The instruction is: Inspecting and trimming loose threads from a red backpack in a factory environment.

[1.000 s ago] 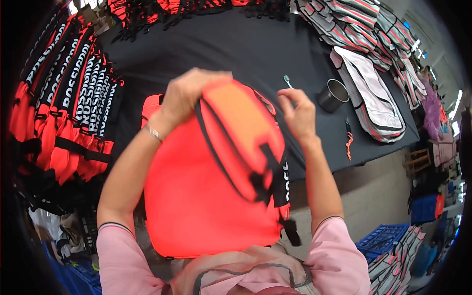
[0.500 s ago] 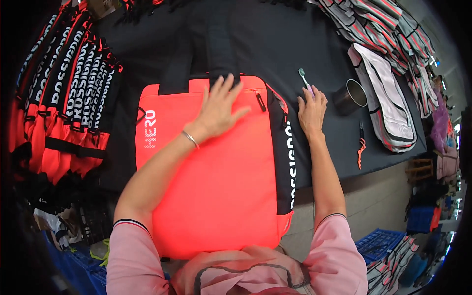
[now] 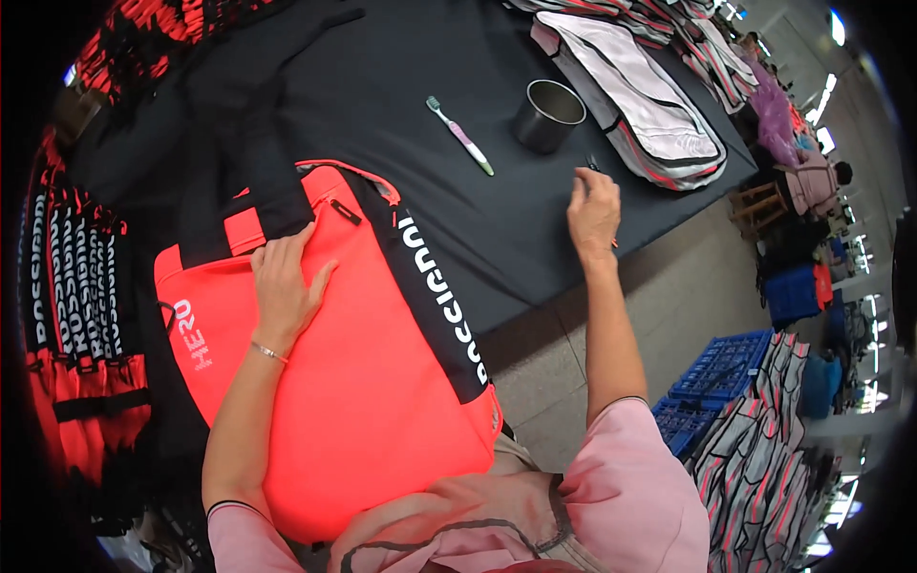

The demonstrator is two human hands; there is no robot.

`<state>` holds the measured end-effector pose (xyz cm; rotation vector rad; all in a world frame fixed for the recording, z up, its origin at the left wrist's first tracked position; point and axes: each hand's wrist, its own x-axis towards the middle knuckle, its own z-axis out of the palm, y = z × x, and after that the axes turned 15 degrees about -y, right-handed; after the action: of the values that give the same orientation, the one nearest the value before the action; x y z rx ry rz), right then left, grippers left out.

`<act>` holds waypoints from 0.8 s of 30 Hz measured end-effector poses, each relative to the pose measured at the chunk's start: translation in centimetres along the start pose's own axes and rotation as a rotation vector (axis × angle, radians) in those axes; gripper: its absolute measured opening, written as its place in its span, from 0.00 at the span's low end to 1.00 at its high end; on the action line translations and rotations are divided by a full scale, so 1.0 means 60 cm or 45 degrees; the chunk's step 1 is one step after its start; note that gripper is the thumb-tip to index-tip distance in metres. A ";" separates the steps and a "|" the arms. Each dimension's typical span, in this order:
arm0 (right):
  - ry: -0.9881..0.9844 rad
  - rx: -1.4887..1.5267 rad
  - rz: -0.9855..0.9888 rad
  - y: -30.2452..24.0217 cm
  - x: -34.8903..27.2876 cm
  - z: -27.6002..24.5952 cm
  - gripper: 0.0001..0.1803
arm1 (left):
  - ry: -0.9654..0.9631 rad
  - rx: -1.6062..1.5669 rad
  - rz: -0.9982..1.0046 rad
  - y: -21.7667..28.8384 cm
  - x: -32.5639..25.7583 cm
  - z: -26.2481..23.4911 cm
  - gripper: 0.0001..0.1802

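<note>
A bright coral-red bag [image 3: 353, 382] with a black side panel lies at the table's near edge, its wide black straps [image 3: 272, 181] running over its top. My left hand [image 3: 285, 286] rests on the bag's upper face, thumb spread and fingertips at the base of a strap. To the right, my right hand [image 3: 594, 215] is closed over a small tool [image 3: 592, 162], of which only the black end and a bit of orange cord show. A toothbrush [image 3: 460, 137] with green bristles lies on the black cloth. Beside it stands a dark metal cup [image 3: 546, 119].
A whitish bag piece [image 3: 640, 100] with black piping lies behind the cup. Red-and-black bags [image 3: 81, 296] are stacked at the left. Blue crates [image 3: 712, 377] and a pile of grey-and-pink pieces [image 3: 755, 468] stand right of the table. A person [image 3: 807, 191] sits farther off.
My right hand has left the toothbrush and moved onto the small tool with the orange cord. My left hand stays on the bag. The whole view has swung to the right.
</note>
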<state>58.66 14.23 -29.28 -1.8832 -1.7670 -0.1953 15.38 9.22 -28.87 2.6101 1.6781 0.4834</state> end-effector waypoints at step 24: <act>-0.600 0.619 -0.438 -0.401 -0.006 0.020 0.22 | 0.079 0.005 -0.194 0.039 -0.022 0.025 0.29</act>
<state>35.26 14.23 -23.61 -1.3343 -2.1911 0.5530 17.35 7.27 -30.25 2.4690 1.8794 0.5616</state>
